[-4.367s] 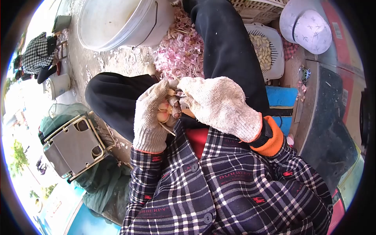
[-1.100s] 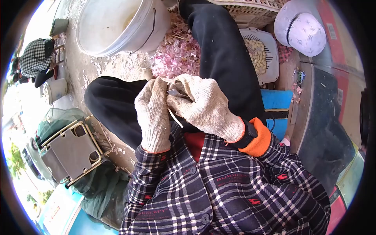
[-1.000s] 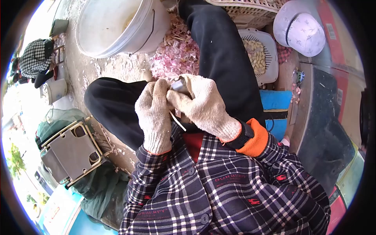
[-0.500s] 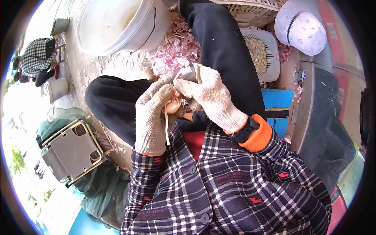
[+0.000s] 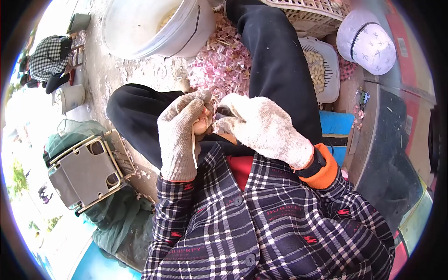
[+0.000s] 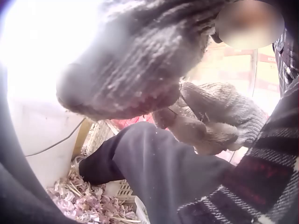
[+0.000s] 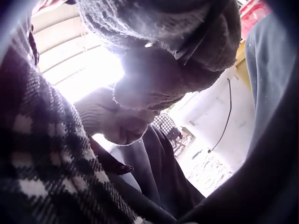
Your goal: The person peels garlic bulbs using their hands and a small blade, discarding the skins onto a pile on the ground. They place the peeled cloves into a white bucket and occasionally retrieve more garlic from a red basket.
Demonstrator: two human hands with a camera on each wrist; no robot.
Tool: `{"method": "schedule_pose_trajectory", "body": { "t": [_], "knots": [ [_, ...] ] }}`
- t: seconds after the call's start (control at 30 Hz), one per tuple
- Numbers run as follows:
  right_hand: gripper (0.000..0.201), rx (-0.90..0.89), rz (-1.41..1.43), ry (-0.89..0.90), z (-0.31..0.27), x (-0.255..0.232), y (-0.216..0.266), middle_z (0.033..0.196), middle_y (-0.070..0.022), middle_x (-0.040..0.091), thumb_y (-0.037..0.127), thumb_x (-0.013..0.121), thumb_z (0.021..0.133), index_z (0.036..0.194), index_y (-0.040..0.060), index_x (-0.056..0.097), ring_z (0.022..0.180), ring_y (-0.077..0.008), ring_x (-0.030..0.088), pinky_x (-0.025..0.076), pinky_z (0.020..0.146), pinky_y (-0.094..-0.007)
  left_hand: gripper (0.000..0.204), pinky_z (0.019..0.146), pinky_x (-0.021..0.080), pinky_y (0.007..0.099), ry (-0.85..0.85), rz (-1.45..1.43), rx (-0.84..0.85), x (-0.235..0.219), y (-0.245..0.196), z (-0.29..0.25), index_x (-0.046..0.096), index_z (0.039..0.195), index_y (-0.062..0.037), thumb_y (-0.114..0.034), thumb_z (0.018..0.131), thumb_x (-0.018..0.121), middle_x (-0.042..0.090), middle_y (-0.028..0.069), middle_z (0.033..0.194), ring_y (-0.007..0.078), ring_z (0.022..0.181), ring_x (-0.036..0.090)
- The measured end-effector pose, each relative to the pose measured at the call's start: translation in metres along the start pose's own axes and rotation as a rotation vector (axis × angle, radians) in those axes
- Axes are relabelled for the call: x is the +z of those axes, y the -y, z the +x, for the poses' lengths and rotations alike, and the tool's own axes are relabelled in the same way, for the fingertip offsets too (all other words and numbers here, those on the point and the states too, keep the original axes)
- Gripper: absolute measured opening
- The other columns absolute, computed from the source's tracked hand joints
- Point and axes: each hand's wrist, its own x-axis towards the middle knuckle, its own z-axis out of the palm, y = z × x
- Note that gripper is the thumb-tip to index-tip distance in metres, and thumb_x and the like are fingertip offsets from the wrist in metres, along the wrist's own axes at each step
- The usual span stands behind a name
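My gloved left hand (image 5: 178,135) curls its fingers round a garlic bulb (image 5: 201,123), whose pale pink cloves show on the side facing the right hand. A thin whitish strip (image 5: 194,151) hangs from the bulb along the palm. Just to the right, my gloved right hand (image 5: 268,128) pinches a small metal blade (image 5: 225,112) between thumb and fingers, a short gap from the garlic. In the left wrist view the blade (image 6: 192,106) shows as a thin dark edge among the right fingers. The left glove hides the garlic there.
Pink and white garlic skins (image 5: 221,65) are heaped between my legs. A large white bucket (image 5: 191,35) stands behind them. Peeled cloves (image 5: 315,70) lie in a white basket (image 5: 332,86) beside my right leg. A folding chair (image 5: 86,172) is at left, and another person (image 5: 49,58) sits farther off.
The hands were close together over the garlic a second ago; now the right hand has drawn back to the right with the blade, and the cloves show in the left hand.
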Motion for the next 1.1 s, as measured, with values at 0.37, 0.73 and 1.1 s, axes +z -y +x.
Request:
{"method": "schedule_pose_trajectory", "body": {
  "t": [0.37,0.73,1.1],
  "knots": [
    [0.028,-0.050,-0.132,0.001,0.000,0.006,0.003,0.068,-0.0160,0.062,0.026,0.070,0.085,0.105,0.0087,0.063,0.065,-0.0360,0.064,0.049,0.056,-0.0445,0.018,0.056,0.042,0.0187,-0.068,0.375,0.060,0.011,-0.005,-0.005,0.067,0.104,0.0066,-0.001,0.089,0.061,0.062,0.0040,0.077,0.0063,0.065,0.055],
    [0.022,0.056,0.132,0.139,-0.002,0.006,-0.011,0.070,-0.0131,0.063,0.026,0.069,0.087,0.101,0.0087,0.067,0.061,-0.0279,0.063,0.046,0.055,-0.0401,0.016,0.053,0.042,0.0192,0.086,0.391,-0.039,0.010,-0.009,-0.007,0.062,0.105,0.0055,0.004,0.090,0.058,0.059,0.0026,0.074,0.0052,0.060,0.052],
    [0.020,0.472,0.568,0.242,0.003,-0.014,0.005,0.062,-0.0008,0.059,0.028,0.066,0.091,0.090,0.0081,0.067,0.056,-0.0090,0.054,0.045,0.056,-0.0293,0.034,0.076,0.053,0.0242,0.080,0.251,-0.004,0.000,-0.005,-0.015,0.063,0.116,0.0076,-0.005,0.086,0.070,0.068,0.0088,0.094,0.0123,0.083,0.065]
  ]
}}
